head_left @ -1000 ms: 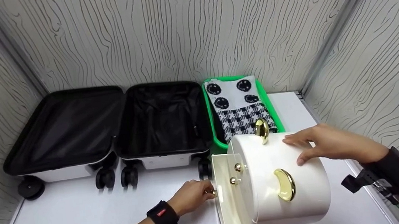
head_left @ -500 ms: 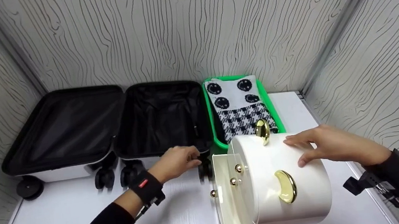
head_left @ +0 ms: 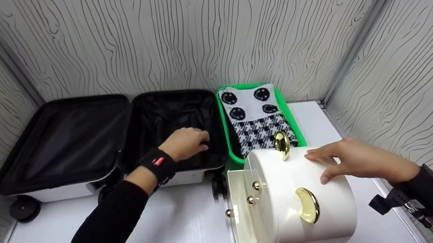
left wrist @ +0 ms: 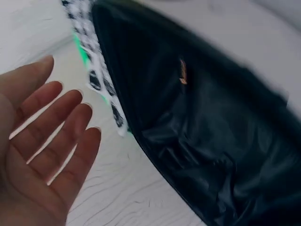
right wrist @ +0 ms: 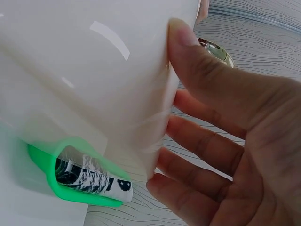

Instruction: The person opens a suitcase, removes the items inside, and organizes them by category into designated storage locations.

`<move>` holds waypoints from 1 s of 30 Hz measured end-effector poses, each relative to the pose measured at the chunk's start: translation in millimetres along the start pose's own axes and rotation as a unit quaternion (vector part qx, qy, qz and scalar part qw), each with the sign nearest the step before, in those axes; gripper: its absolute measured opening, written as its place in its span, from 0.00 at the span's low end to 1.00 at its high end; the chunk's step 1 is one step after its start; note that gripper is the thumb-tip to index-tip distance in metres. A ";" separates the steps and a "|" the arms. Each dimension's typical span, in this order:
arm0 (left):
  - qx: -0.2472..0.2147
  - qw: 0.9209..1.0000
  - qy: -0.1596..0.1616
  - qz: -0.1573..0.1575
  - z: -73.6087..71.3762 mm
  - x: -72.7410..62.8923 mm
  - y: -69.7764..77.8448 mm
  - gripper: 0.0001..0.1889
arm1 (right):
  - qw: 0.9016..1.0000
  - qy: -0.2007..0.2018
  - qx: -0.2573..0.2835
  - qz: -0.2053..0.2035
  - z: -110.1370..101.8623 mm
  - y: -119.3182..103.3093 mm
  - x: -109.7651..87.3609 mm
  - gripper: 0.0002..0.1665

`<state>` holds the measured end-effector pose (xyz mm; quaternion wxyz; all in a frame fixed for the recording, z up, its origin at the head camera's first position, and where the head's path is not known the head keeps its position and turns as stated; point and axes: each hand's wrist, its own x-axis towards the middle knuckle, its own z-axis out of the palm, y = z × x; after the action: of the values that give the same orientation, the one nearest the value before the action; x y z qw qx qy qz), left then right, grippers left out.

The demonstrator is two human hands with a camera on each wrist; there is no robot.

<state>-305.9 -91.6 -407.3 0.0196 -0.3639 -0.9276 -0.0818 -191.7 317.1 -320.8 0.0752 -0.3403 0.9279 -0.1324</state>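
My left hand [head_left: 185, 143] is above the black-lined half of an open suitcase [head_left: 159, 111]. Its fingers are loosely extended with nothing between them, as the left wrist view shows beside the suitcase lining [left wrist: 197, 122]. My right hand [head_left: 351, 159] rests on a white rounded storage box [head_left: 330, 206], thumb and fingers spread over its surface. In the right wrist view the thumb [right wrist: 188, 44] lies against the box's smooth white side [right wrist: 94, 84], fingertips at its edge. Gold crescent handles [head_left: 310, 205] sit on the box. One drawer [head_left: 244, 231] sticks out at its left, with a gold knob.
The suitcase's other half [head_left: 69, 141] lies open at the left. Black wheels [head_left: 25, 209] stick out at the front. Behind the box is a green basket [head_left: 297, 129] with black-and-white patterned knit fabric [head_left: 263, 128] in it. Patterned walls [head_left: 167, 38] enclose the white table [head_left: 187, 229].
My left hand has let go of the gold drawer knob and moved up and away from it to above the suitcase. The right hand stays on the box.
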 end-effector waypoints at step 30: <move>0.288 0.944 -0.144 0.066 94.1 98.2 -33.8 0.09 | 1.000 0.022 -0.021 -0.007 3.5 2.2 -1.3 0.40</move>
<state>-398.8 -34.4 -495.3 -0.0044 -0.4113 -0.8783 0.2438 -191.3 318.8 -324.7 0.0465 -0.3451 0.9296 -0.1205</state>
